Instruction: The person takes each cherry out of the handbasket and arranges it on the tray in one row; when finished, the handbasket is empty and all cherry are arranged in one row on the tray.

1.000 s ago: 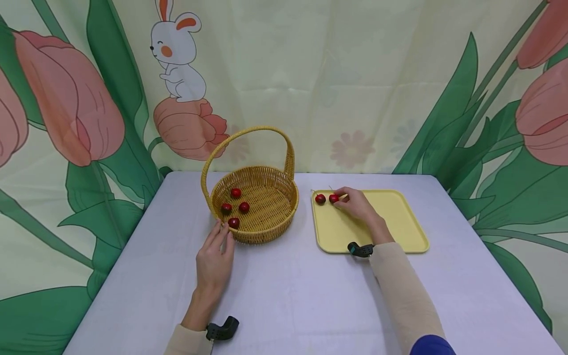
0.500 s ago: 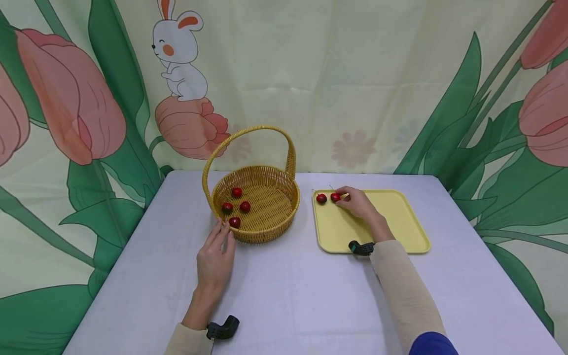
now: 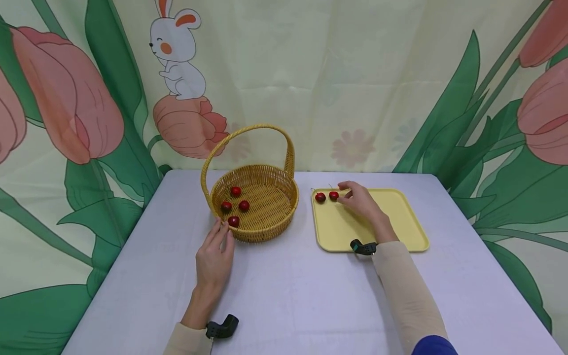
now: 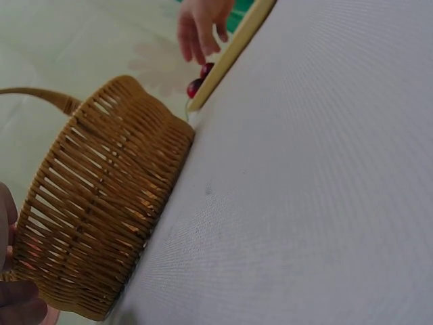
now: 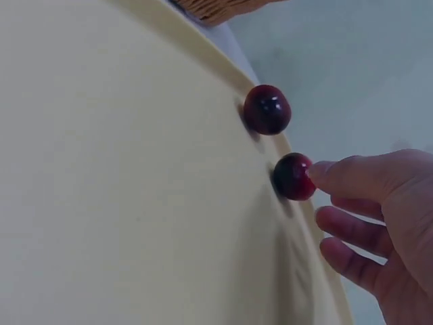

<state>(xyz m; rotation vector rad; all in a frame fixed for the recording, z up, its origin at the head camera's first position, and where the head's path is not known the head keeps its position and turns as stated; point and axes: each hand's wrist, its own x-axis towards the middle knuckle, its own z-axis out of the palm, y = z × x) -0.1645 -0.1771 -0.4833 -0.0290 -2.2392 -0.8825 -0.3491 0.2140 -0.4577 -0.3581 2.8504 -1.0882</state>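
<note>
1. Right hand (image 3: 360, 204) over the yellow tray (image 3: 399, 219), fingers loosely spread; tip of one finger or thumb at the right-hand cherry (image 3: 334, 196), hard to tell whether touching or only just beside.
2. Just left of that one, near the far left corner of the same tray, the second cherry (image 3: 320, 197); thin stems upward from both.
3. Left hand (image 3: 214, 264) at the near left rim of the wicker basket (image 3: 266, 235), fingers nearly straight, fingertips against the rim.
4. Inside the basket, toward its left side, four cherries (image 3: 244, 205), the nearest just beside the left fingertips.
5. Basket upright on the white counter (image 3: 284, 296), left of the tray, with a gap between; handle (image 3: 262, 126) arched above.
6. Beige sleeves (image 3: 408, 291) on both arms; a black camera (image 3: 223, 326) at each wrist.
7. Behind, a curtain (image 3: 288, 59) with printed tulips and a white rabbit.
</note>
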